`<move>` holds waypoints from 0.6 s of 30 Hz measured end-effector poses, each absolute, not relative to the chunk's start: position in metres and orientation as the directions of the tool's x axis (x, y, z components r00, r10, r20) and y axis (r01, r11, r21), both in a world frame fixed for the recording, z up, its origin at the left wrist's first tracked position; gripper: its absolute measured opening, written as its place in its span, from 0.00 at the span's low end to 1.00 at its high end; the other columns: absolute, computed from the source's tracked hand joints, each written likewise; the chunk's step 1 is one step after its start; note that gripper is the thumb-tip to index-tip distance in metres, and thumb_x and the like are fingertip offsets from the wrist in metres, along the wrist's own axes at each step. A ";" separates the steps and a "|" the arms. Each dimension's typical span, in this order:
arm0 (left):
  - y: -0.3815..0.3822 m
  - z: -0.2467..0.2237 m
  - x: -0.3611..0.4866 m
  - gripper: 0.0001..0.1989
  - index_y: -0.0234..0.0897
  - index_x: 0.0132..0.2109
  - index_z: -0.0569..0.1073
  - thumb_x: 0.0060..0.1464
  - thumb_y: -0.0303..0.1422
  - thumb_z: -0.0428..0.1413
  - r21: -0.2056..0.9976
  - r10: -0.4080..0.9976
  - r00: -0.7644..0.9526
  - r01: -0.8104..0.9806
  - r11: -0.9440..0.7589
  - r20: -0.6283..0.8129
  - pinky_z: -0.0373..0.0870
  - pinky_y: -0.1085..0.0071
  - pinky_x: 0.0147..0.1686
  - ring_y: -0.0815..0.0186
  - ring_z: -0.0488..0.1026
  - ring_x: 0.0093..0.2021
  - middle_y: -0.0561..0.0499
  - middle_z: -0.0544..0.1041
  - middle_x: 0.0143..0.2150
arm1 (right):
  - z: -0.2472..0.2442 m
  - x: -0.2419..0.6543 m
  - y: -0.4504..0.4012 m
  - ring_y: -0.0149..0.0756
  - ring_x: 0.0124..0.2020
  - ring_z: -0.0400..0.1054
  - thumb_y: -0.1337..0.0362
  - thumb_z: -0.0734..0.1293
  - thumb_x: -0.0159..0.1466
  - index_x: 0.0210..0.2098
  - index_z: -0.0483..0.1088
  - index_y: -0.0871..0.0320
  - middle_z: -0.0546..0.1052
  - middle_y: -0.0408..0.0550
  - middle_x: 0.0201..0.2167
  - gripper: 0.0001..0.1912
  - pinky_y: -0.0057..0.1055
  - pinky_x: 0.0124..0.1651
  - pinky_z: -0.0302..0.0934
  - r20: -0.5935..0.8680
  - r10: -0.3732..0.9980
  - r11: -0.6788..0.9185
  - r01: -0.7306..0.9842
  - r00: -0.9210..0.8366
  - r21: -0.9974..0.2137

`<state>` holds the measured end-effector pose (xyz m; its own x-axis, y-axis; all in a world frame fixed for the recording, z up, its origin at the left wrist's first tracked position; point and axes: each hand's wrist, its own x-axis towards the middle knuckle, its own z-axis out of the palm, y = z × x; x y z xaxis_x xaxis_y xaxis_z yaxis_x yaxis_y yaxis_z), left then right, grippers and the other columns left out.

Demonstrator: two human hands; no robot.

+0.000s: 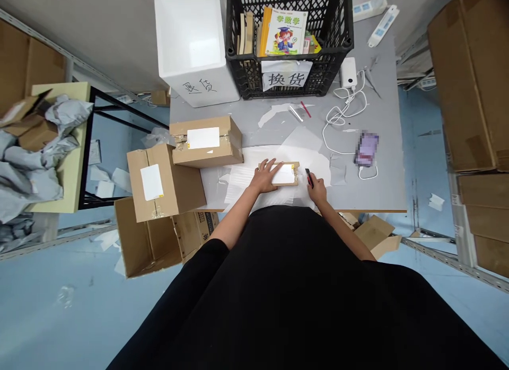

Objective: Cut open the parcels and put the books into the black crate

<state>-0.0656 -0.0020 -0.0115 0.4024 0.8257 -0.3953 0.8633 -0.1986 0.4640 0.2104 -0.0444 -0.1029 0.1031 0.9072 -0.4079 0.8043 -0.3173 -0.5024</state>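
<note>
Pressing down, the left hand (pixel 263 178) lies with fingers spread on a small taped cardboard parcel (pixel 278 182) near the front edge of the table (pixel 382 168); beside it, the right hand (pixel 317 191) has fingers clamped on a black box cutter (pixel 309 177).

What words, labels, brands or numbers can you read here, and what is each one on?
"换货" on the white paper sign hanging on the black plastic crate
"退货", handwritten, on the white foam box
"学数学" on the yellow children's book
White labels on the brown cardboard boxes: no readable text
</note>
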 end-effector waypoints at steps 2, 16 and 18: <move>-0.002 -0.014 -0.070 0.55 0.51 0.74 0.49 0.44 0.47 0.67 0.514 0.843 0.401 0.839 -0.181 -0.358 0.53 0.40 0.66 0.41 0.40 0.74 0.43 0.47 0.76 | -0.104 0.208 -0.046 0.51 0.51 0.65 0.65 0.59 0.61 0.70 0.58 0.55 0.67 0.59 0.50 0.36 0.50 0.58 0.62 -0.398 0.913 -0.293 0.823 0.089 -0.487; 0.011 -0.061 -0.107 0.20 0.45 0.52 0.74 0.63 0.46 0.44 0.723 0.730 -0.069 0.096 0.684 -0.680 0.74 0.64 0.46 0.60 0.70 0.59 0.48 0.75 0.58 | -0.081 0.153 -0.048 0.42 0.63 0.65 0.65 0.62 0.55 0.68 0.58 0.55 0.69 0.53 0.64 0.40 0.47 0.66 0.59 -0.509 0.855 -0.473 0.251 -0.101 -0.844; 0.010 -0.059 -0.105 0.16 0.44 0.49 0.73 0.60 0.44 0.47 0.721 0.723 -0.074 0.056 0.691 -0.687 0.73 0.68 0.43 0.62 0.72 0.53 0.49 0.76 0.52 | -0.077 0.151 -0.046 0.40 0.65 0.64 0.63 0.62 0.57 0.67 0.60 0.55 0.70 0.52 0.63 0.37 0.45 0.67 0.58 -0.501 0.860 -0.469 0.235 -0.100 -0.852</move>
